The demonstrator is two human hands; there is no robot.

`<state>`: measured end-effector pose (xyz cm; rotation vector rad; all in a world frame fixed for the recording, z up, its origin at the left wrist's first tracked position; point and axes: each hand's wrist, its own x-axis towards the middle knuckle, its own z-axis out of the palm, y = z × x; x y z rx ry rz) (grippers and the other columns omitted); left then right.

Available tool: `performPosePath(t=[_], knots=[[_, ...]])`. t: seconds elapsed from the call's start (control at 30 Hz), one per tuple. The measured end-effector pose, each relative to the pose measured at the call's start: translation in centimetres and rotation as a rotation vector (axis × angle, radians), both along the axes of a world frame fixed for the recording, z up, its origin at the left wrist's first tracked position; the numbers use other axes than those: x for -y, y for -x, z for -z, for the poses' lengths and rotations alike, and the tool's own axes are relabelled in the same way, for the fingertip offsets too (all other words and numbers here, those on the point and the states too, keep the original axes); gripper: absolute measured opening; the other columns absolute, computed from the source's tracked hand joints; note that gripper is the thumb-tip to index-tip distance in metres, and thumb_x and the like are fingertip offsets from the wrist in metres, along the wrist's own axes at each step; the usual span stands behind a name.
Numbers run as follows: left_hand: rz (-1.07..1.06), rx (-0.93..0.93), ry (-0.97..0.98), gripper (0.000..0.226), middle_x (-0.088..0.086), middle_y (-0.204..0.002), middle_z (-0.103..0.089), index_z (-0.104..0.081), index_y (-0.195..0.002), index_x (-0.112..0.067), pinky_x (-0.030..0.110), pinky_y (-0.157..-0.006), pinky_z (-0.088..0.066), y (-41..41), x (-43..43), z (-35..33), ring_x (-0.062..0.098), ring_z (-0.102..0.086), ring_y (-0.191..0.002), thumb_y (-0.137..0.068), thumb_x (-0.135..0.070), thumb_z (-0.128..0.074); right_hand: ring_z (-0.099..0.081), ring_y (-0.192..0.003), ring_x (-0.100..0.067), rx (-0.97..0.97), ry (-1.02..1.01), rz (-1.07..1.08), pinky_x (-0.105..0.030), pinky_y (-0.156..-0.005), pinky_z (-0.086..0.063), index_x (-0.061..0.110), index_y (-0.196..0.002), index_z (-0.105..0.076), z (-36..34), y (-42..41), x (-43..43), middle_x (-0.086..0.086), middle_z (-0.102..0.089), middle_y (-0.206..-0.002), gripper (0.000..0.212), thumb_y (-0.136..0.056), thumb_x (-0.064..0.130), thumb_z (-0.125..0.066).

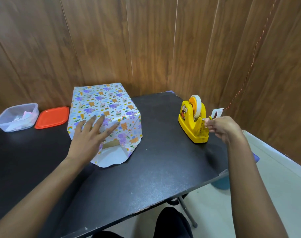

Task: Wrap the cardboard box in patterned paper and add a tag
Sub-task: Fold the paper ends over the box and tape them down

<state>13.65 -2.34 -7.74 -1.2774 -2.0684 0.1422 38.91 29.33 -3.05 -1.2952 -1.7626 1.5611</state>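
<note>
**Pressing the paper down, pinching off tape**

Pressing flat on the near top edge of the cardboard box [110, 143], the left grip [89, 133] lies released, its fingers straight and spread over the patterned paper [105, 103]. The box stands toward the back left of the black worktop [163, 160], covered on top and on its sides. At the near end a strip of bare cardboard shows, and a loose flap [110, 157] lies white side up on the worktop.

The right grip [221, 128] is at the cutter end of the yellow tape dispenser [192, 124], fingers curled and pinching the tape [203, 119] drawn from the roll [196, 105]. Just behind it a small white tag [217, 113] hangs on a twisted reddish cord [259, 42] that runs up past the wood-panelled wall.

At the far left sit a clear plastic container [17, 117] and, beside it, its orange lid [52, 117].
</note>
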Motion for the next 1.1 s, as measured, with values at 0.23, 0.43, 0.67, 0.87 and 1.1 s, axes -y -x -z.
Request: performPosePath(t=[0.23,0.43,0.67,0.87,1.1], knots=[[0.01,-0.004,-0.035,0.098,0.02,-0.138,-0.045,-0.026,-0.144,-0.035,0.056,-0.088,-0.036,0.1,-0.1,0.1,0.043,-0.046,-0.121,-0.065,-0.01,-0.08,-0.057,-0.04,-0.001,-0.231,0.091,0.112,-0.012,-0.041,-0.043,0.011,-0.069,-0.053,1.5,0.5,0.9,0.009,-0.057,-0.037,0.027,-0.096,0.013,-0.05],[0.0,-0.002,-0.028,0.094,0.02,-0.138,-0.045,-0.03,-0.143,-0.035,0.056,-0.089,-0.036,0.1,-0.1,0.1,0.043,-0.047,-0.12,-0.066,-0.011,-0.08,-0.063,-0.041,-0.008,-0.56,0.294,0.197,-0.017,-0.042,-0.052,0.004,-0.074,-0.053,2.5,0.9,1.8,0.001,-0.062,-0.042,0.022,-0.096,0.007,-0.049],[-0.016,0.014,-0.013,0.115,0.019,-0.139,-0.045,-0.008,-0.148,-0.04,0.054,-0.089,-0.037,0.1,0.2,0.0,0.042,-0.048,-0.12,-0.063,-0.01,-0.08,-0.066,-0.053,-0.012,-0.811,0.329,0.173,-0.022,-0.052,-0.056,0.004,-0.075,-0.054,5.0,0.5,4.2,0.0,-0.064,-0.049,0.02,-0.095,0.005,-0.049],[-0.07,0.029,0.051,0.122,0.017,-0.14,-0.044,-0.004,-0.148,-0.039,0.053,-0.088,-0.04,-0.2,0.1,-0.3,0.04,-0.049,-0.121,-0.058,-0.018,-0.084,-0.055,-0.047,-0.01,-0.417,-0.1,-0.321,-0.019,-0.05,-0.052,0.007,-0.071,-0.057,4.0,7.2,11.3,-0.007,-0.052,-0.058,0.023,-0.089,-0.006,-0.052],[-0.104,0.008,0.091,0.105,0.017,-0.137,-0.048,-0.024,-0.144,-0.036,0.052,-0.088,-0.043,-0.4,0.0,-0.6,0.039,-0.051,-0.118,-0.058,-0.019,-0.083,-0.055,-0.074,-0.023,-0.058,-0.672,-0.454,-0.029,-0.062,-0.041,-0.001,-0.075,-0.056,4.7,14.3,14.9,-0.007,-0.058,-0.079,0.018,-0.085,-0.005,-0.042]])
